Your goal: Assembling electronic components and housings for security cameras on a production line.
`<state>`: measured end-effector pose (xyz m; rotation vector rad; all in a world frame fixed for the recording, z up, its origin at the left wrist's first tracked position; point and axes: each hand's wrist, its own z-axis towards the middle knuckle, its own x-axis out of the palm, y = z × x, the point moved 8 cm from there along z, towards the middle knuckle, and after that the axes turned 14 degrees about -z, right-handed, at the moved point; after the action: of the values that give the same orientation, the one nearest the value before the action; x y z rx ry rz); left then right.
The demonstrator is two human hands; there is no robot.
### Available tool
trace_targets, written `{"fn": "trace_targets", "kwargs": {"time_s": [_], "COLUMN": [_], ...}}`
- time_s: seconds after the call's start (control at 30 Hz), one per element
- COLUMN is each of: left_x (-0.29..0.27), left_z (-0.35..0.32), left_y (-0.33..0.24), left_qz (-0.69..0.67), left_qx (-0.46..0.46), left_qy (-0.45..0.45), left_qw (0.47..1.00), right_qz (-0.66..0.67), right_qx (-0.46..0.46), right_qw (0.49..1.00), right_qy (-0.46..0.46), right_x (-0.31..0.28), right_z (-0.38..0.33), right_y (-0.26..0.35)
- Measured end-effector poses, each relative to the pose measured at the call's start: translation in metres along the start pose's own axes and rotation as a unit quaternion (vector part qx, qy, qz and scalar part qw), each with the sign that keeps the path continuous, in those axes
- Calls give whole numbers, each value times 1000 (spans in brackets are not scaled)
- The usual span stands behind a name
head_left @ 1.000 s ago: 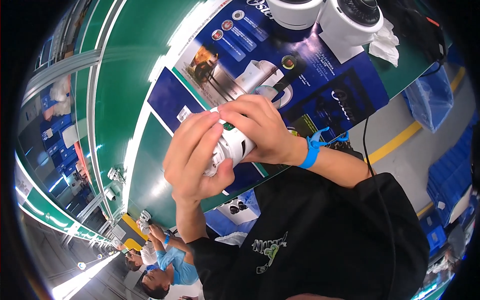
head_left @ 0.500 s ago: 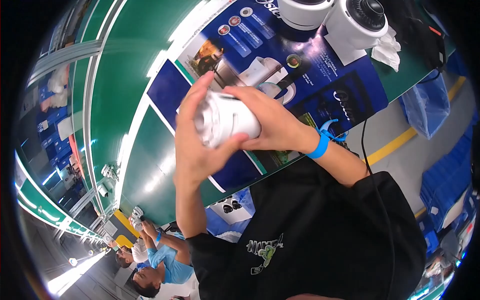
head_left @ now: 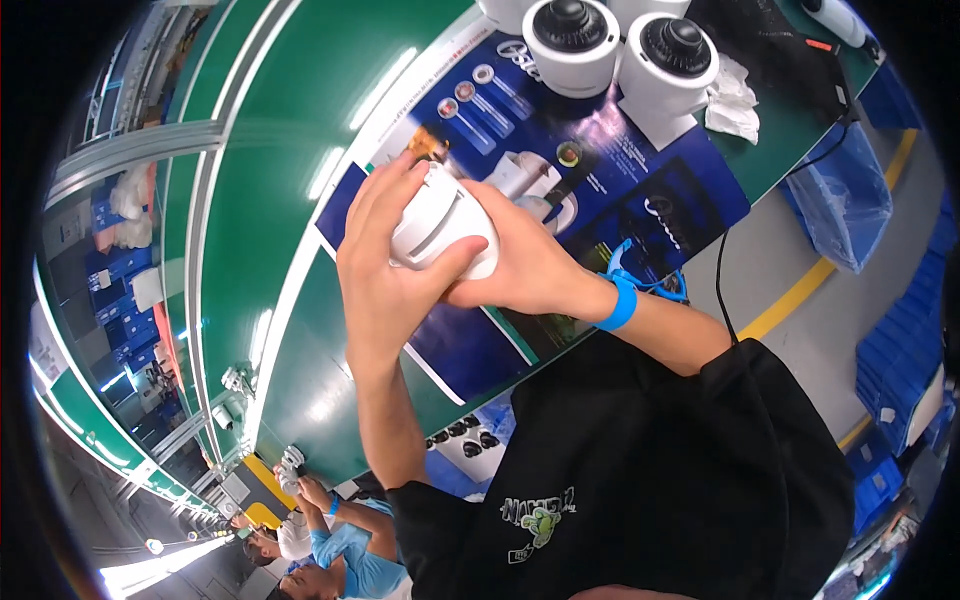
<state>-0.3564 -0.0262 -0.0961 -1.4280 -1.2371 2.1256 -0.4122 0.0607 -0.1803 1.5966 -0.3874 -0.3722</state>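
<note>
Between my two hands is a white plastic housing, rounded with a curved slot point(head_left: 440, 228), held above a printed cardboard sheet. My left hand point(head_left: 383, 265) wraps its left side, fingers along the far edge and thumb across the front. From the right, my right hand point(head_left: 535, 258) closes around the other side, its thumb near the left one. The palms and fingers hide the housing's sides and underside. A blue strap with a loose band point(head_left: 622, 304) circles my right wrist.
The blue printed sheet point(head_left: 690, 185) covers part of the green table point(head_left: 310, 375). White cylinders with black domed tops point(head_left: 571, 48) stand at the far side beside crumpled white paper point(head_left: 733, 105). A black cord point(head_left: 722, 290) hangs at right. Another person in blue point(head_left: 350, 545) works farther left.
The housing has been turned in my hands, so a smooth curved face shows instead of the hollow, ridged end. The view has shifted, bringing more of the domed units into sight.
</note>
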Motion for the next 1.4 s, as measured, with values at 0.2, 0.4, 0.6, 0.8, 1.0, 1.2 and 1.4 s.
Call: {"fn": "trace_targets", "kwargs": {"time_s": [0.2, 0.4, 0.6, 0.8, 1.0, 1.2, 1.4], "left_x": [-26, -116, -148, -152, -172, -137, 40], "left_z": [16, 99, 139, 135, 127, 46, -49], "left_y": [56, 212, 297, 305, 276, 172, 174], "left_qz": [-91, 116, 159, 216, 235, 149, -403], "left_qx": [-130, -167, -261, -261, -206, 68, -121], "left_qy": [-107, -109, -76, -27, -105, -305, -287], "left_qw": [982, 973, 949, 941, 944, 938, 860], "right_qz": [-8, -254, -321, -315, -316, -316, -309], "right_qx": [-21, -131, -195, -172, -187, -204, -209], "right_qw": [999, 958, 926, 933, 929, 927, 927], "right_qy": [24, -5, 30, 41, 35, 18, 19], "right_x": [5, -19, -14, -14, -22, -16, -4], "right_z": [28, -5, -13, -7, -2, 3, -6], "right_y": [-13, -42, -39, -38, -26, -29, -31]}}
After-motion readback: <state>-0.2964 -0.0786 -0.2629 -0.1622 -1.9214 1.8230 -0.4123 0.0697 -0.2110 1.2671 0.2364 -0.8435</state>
